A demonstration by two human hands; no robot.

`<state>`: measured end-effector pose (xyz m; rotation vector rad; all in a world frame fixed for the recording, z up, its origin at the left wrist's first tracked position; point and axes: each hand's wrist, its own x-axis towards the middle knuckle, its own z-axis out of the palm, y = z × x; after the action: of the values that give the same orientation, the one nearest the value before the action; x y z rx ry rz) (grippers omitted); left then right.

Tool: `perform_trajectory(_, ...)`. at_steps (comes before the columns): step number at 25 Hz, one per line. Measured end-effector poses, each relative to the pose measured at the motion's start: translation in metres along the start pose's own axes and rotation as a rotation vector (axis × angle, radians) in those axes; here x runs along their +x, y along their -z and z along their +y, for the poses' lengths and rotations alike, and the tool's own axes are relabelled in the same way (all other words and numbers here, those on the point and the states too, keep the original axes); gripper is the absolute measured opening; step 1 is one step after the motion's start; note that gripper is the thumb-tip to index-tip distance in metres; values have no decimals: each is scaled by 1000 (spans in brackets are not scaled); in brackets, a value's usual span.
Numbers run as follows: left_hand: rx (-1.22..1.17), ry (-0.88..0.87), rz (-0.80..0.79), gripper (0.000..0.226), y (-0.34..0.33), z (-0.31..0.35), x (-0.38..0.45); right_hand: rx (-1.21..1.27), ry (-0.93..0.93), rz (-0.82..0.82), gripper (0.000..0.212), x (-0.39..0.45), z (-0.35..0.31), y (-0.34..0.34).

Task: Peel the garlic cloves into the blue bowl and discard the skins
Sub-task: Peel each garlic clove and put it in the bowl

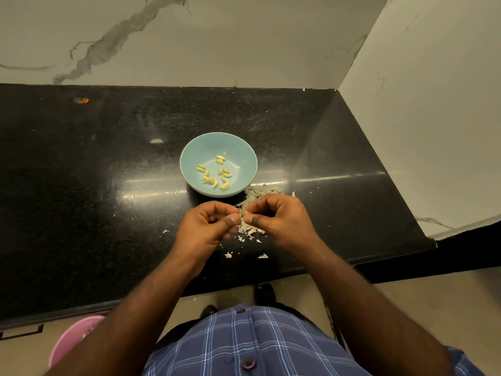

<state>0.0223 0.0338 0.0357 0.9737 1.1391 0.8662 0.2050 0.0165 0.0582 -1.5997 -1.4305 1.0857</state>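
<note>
Two hands meet over the counter [81, 158]: left hand [208, 226] and right hand [279, 221], fingers curled, both pinching one garlic clove [243, 213] between thumbs and fingertips. Under and just beyond the hands, a litter of garlic skins [254, 194]. Farther out, beyond the left hand, the blue bowl [235, 147] holds peeled cloves [214, 175].

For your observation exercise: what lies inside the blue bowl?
Peeled garlic cloves lie scattered across the floor of the blue bowl; no skins visible inside. Nothing covers its interior.
</note>
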Motion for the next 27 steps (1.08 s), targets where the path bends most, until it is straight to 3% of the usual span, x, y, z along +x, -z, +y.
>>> perform_trajectory(3, 145, -57, -7, 23, 3, -2, 2, 80, -39, -3, 21, 0, 0, 2)
perform_trajectory(9, 144, -104, -46, 17, -4, 3, -2, 149, -73, 7, 20, 0, 0, -3)
perform_trajectory(15, 132, -129, -71, 18, -2, -2, 0, 207, -63, -18, 5, -2, -3, -1)
perform_trajectory(22, -51, -19, -49, 28, 1, -3, 4, 142, -60, -22, 24, 1, -4, 7)
perform_trajectory(27, -81, 39, -16, 9, 3, -5, 9, 93, -87, 27, 17, 3, -1, 7)
